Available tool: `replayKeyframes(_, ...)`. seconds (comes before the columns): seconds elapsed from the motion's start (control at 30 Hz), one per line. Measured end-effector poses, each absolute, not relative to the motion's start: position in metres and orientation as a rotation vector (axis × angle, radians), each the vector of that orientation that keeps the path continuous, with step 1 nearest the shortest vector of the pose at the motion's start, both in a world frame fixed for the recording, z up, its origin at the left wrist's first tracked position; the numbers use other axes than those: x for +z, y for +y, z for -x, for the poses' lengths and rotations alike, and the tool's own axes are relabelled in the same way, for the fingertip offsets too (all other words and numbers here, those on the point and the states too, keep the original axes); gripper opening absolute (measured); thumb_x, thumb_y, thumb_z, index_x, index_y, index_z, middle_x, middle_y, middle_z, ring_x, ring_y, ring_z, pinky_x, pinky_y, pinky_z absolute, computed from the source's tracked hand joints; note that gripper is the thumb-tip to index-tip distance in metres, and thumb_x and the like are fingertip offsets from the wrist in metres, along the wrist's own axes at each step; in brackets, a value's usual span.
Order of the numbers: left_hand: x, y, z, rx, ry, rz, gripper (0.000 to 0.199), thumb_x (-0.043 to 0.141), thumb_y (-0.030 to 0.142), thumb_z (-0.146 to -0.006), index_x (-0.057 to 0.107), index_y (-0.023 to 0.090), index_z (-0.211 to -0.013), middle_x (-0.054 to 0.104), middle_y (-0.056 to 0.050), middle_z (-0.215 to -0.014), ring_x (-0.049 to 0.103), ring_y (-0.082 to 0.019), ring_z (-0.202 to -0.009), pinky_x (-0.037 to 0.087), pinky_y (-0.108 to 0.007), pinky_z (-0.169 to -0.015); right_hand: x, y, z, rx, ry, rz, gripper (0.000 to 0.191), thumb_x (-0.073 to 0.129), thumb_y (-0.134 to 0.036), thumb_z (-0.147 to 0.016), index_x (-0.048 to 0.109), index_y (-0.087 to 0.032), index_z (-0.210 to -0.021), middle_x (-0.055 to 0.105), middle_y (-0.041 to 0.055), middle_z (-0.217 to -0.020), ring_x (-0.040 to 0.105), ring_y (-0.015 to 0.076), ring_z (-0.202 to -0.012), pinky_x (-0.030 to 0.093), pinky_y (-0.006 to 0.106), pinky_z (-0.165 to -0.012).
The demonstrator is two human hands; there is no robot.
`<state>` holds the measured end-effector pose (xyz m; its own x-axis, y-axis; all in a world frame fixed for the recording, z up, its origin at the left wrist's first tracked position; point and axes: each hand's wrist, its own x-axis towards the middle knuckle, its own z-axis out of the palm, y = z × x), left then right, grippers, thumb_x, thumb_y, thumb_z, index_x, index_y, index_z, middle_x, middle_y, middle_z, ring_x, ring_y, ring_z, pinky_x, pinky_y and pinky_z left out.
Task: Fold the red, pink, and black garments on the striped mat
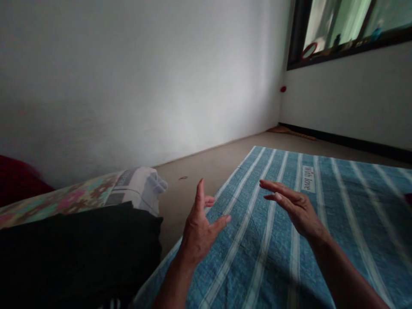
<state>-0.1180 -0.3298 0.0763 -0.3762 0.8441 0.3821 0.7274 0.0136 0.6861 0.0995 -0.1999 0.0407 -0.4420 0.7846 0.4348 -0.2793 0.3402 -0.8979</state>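
Both my hands hover above a blue cloth with white stripes (244, 253), spread flat over the floor and bearing a "With love" label. My left hand (201, 227) is over the cloth's left edge, thumb and fingers apart, holding nothing. To its right, my right hand (294, 208) has its fingers stretched out toward the left, also with nothing in it. A gap lies between the two hands. Whether either hand touches the cloth cannot be made out, though both look raised above it.
At left lie a dark folded cloth (80, 253), a floral and checked bundle (93, 189) and something red (19, 182). A small dark loop (183, 177) is on the floor. A brown object (291, 132) rests in the far corner. The window (341, 30) holds a red-rimmed mirror (309, 50).
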Motion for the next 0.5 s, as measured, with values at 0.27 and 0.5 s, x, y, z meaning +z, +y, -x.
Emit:
replayKeyframes(0.27, 0.057, -0.36, 0.143, 1.238, 2.249, -1.575, 0.094, 0.065, 0.035, -0.076, 0.006, 0.026, -0.15, 0.058, -0.011, -0.121, 0.057, -0.025, -0.113, 0.043, -0.048, -0.098, 0.054, -0.222, -0.053, 1.491, -1.252, 0.55, 0.042, 0.072, -0.044, -0.076, 0.066, -0.026, -0.113, 0.073, 0.0069, -0.098, 0.068, 0.0237, -0.093, 0.054, 0.038, -0.076)
replayKeyframes(0.5, 0.068, -0.391, 0.184, 1.225, 2.516, -1.578, 0.07, 0.06, 0.041, -0.081, 0.03, 0.025, -0.142, 0.05, -0.011, -0.135, 0.049, -0.03, -0.124, 0.04, -0.049, -0.102, 0.033, -0.239, -0.046, 1.582, -1.217, 0.781, 0.047, 0.073, -0.057, -0.068, 0.069, -0.018, -0.093, 0.072, 0.0077, -0.074, 0.069, 0.0219, -0.067, 0.052, 0.033, -0.06)
